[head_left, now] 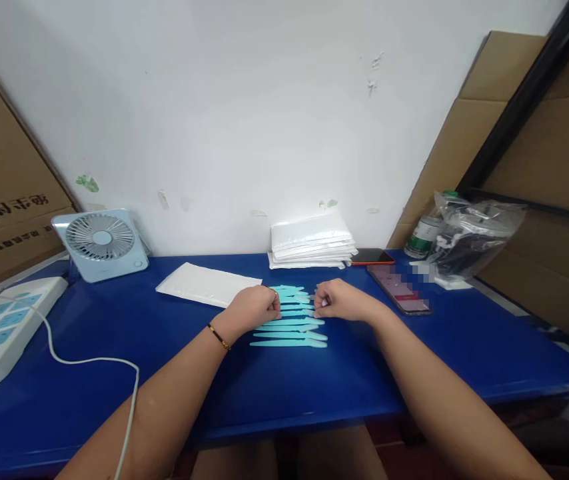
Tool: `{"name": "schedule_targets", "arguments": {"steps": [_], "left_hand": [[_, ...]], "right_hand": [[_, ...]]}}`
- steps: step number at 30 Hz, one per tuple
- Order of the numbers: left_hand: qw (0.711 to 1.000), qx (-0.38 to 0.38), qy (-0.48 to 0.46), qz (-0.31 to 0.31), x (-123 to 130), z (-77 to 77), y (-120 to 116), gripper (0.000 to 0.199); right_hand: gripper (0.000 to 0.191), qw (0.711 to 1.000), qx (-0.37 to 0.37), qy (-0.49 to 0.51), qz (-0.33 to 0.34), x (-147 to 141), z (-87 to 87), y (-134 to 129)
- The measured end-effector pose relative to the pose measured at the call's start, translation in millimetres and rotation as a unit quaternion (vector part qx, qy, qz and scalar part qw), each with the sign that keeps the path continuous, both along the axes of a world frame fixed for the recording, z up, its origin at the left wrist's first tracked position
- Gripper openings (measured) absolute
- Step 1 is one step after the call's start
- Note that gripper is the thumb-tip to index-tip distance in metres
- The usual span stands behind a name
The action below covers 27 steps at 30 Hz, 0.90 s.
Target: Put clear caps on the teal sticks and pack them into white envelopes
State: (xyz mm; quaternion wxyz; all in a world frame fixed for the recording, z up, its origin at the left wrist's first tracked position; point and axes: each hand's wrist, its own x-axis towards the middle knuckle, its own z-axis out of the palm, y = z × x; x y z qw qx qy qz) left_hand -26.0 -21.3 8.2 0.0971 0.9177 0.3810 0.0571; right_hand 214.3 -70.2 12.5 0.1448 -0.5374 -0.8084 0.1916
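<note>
Several slim turquoise eyebrow razors (pixel 289 343) lie side by side in a column on the blue table, their wider ends towards the right. My left hand (pixel 254 308), wearing a bracelet and a ring, is closed at the narrow ends of the middle razors. Opposite it, my right hand (pixel 339 300) pinches at the wider ends. One razor (pixel 295 313) spans the gap between my fingertips; its ends are partly hidden by them. Behind my left hand a flat white packet (pixel 204 283) lies at a slant.
A stack of white packets (pixel 312 240) stands against the wall. Right of it are two phones, one dark (pixel 399 290) and one red-edged (pixel 373 256), a bottle (pixel 422 237) and a clear bag (pixel 469 240). On the left are a fan (pixel 102 243), power strip (pixel 12 327) and white cable (pixel 89 361).
</note>
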Motion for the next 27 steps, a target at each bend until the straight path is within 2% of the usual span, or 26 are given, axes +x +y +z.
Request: {"name": "schedule_targets", "arguments": {"steps": [6,12,14,17,19,21,24,27], "left_hand": [[1.000,-0.006,0.004,0.009,-3.4,-0.1,3.8,0.010],[1.000,-0.030,0.008,0.003,-0.8,3.3,-0.1,0.013],[0.999,-0.050,0.009,-0.003,-0.3,5.3,-1.8,0.014],[0.998,-0.056,-0.005,-0.007,-1.4,6.4,-1.4,0.020],[0.999,-0.028,-0.025,0.000,-2.5,5.1,0.7,0.021],[0.999,0.005,-0.035,0.012,-3.0,2.9,2.9,0.020],[0.999,0.017,-0.020,0.021,-2.0,-0.1,4.2,0.017],[1.000,0.016,-0.007,0.024,0.0,-1.4,2.9,0.012]], "right_hand": [[0.013,0.998,-0.042,-0.044,-0.027,16.9,6.0,-0.8],[0.017,0.999,-0.022,-0.005,0.026,-0.7,-2.6,2.8],[0.018,0.999,-0.017,0.009,0.025,-2.5,-1.7,2.3],[0.016,0.999,-0.009,0.023,-0.031,9.1,7.5,-1.3],[0.012,0.996,-0.008,0.018,-0.081,22.2,15.5,-5.1],[0.010,0.993,-0.040,-0.013,-0.114,33.0,21.1,-8.4],[0.008,0.983,-0.103,-0.068,-0.135,36.9,20.5,-9.2],[0.008,0.986,-0.096,-0.070,-0.118,28.3,12.7,-5.3]]}}
